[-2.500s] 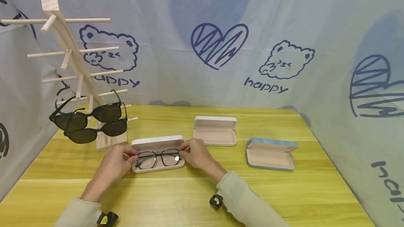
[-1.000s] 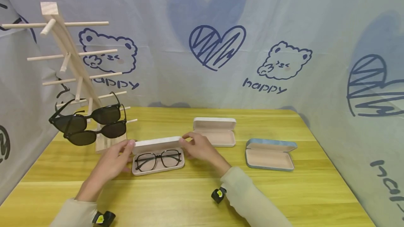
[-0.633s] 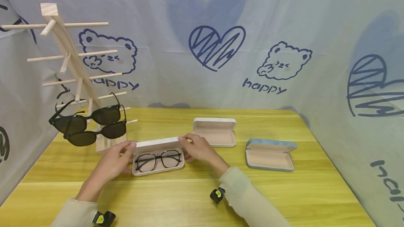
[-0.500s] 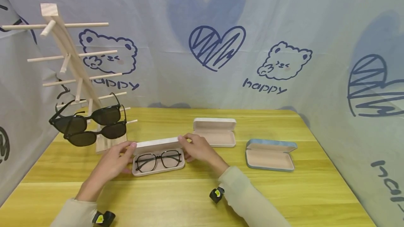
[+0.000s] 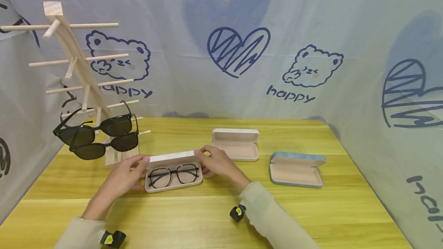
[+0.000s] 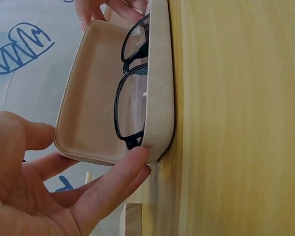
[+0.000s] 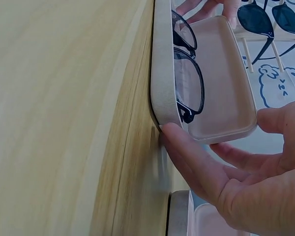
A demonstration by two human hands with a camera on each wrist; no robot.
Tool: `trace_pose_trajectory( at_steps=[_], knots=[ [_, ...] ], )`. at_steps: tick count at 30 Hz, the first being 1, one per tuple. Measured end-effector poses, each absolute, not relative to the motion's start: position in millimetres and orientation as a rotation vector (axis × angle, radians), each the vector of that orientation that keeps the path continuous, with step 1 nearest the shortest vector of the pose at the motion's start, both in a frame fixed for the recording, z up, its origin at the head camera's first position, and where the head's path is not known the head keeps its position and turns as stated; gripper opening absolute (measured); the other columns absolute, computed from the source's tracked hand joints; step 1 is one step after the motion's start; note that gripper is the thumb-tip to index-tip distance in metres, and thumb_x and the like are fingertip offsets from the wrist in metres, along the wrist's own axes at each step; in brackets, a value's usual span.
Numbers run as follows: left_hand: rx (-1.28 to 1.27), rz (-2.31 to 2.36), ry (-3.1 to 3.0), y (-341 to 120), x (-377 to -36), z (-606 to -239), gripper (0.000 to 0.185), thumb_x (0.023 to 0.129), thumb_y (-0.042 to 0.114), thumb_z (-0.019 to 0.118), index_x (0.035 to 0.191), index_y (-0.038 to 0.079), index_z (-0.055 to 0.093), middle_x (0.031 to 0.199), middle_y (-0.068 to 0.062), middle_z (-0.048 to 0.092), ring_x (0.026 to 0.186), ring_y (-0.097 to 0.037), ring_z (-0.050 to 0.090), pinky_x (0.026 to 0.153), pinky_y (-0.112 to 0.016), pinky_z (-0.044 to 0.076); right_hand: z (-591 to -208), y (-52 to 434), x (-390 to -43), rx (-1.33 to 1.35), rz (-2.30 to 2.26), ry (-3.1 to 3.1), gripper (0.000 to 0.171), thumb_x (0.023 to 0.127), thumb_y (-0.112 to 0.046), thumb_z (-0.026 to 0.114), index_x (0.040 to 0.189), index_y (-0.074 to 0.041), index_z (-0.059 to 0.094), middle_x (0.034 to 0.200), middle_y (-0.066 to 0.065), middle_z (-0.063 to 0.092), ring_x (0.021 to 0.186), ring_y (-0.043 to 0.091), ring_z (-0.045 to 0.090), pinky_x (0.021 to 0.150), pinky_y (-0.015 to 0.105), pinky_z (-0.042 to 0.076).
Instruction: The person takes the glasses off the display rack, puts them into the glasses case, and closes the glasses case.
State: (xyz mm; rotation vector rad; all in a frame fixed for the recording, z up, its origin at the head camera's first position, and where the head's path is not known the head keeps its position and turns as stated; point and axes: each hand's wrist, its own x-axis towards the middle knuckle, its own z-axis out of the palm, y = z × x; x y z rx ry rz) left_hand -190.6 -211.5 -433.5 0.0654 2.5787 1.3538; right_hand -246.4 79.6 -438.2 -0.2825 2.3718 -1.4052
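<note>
Black-framed eyeglasses lie folded in a white eyeglass case on the table, lenses toward me. Its lid stands raised and leans forward over the back of the glasses. At the lid's left corner my left hand pinches it; in the left wrist view the thumb is on the lid's rim, one finger is behind it and another touches the case bottom. My right hand pinches the right corner the same way, with a fingertip against the bottom part in the right wrist view.
A wooden glasses rack with bare upper pegs stands at the left, carrying two pairs of black sunglasses low down. Behind my right hand is an open white case; an open blue case lies farther right. Printed cloth encloses the table.
Earlier both hands held the eyeglasses at their ends inside the case. They have let go and moved to the lid's corners, and the lid has tipped forward. Little moves in the last second.
</note>
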Motion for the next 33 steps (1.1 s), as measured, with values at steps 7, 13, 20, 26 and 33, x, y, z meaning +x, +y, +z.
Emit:
trace_pose_trajectory(
  at_steps=[7,13,20,26,33],
  knots=[
    [0.073,1.359,2.559,-212.7,-190.1,-432.3,0.066,0.111,0.046,0.038,0.154,-0.005,0.038,0.148,-0.043,0.04,0.121,-0.051,0.064,0.073,-0.037,0.066,-436.2,79.7,-243.0,-0.306,-1.405,2.358,0.048,0.107,-0.046,0.052,0.136,-0.009,0.061,0.113,0.021,0.071,0.082,0.029,0.076,0.068,0.039,0.066],
    [0.084,1.354,2.566,-212.5,-188.3,-431.5,0.064,0.111,0.045,0.04,0.153,-0.004,0.041,0.148,-0.043,0.041,0.12,-0.051,0.064,0.073,-0.036,0.066,-435.0,80.5,-241.4,-0.331,-1.386,2.361,0.046,0.108,-0.044,0.051,0.137,-0.01,0.06,0.114,0.021,0.071,0.085,0.028,0.076,0.07,0.038,0.066],
    [0.093,1.36,2.565,-212.6,-185.9,-431.1,0.065,0.111,0.046,0.042,0.153,-0.003,0.042,0.148,-0.044,0.041,0.118,-0.051,0.065,0.075,-0.037,0.066,-433.9,81.8,-240.4,-0.355,-1.384,2.356,0.043,0.108,-0.041,0.053,0.135,-0.009,0.061,0.11,0.021,0.073,0.087,0.03,0.075,0.073,0.04,0.066],
    [0.109,1.348,2.575,-213.3,-184.8,-431.9,0.057,0.112,0.04,0.043,0.151,-0.002,0.045,0.148,-0.044,0.042,0.117,-0.05,0.066,0.075,-0.036,0.066,-434.4,83.3,-241.1,-0.387,-1.365,2.361,0.041,0.108,-0.04,0.054,0.133,-0.009,0.062,0.107,0.02,0.075,0.087,0.029,0.075,0.074,0.039,0.065],
    [0.158,1.382,2.566,-214.9,-184.7,-435.1,0.056,0.112,0.036,0.044,0.151,-0.004,0.044,0.147,-0.045,0.042,0.115,-0.051,0.066,0.074,-0.036,0.066,-433.9,85.2,-241.3,-0.437,-1.348,2.364,0.036,0.108,-0.036,0.055,0.129,-0.008,0.063,0.109,0.02,0.075,0.088,0.029,0.076,0.077,0.039,0.065]
  ],
)
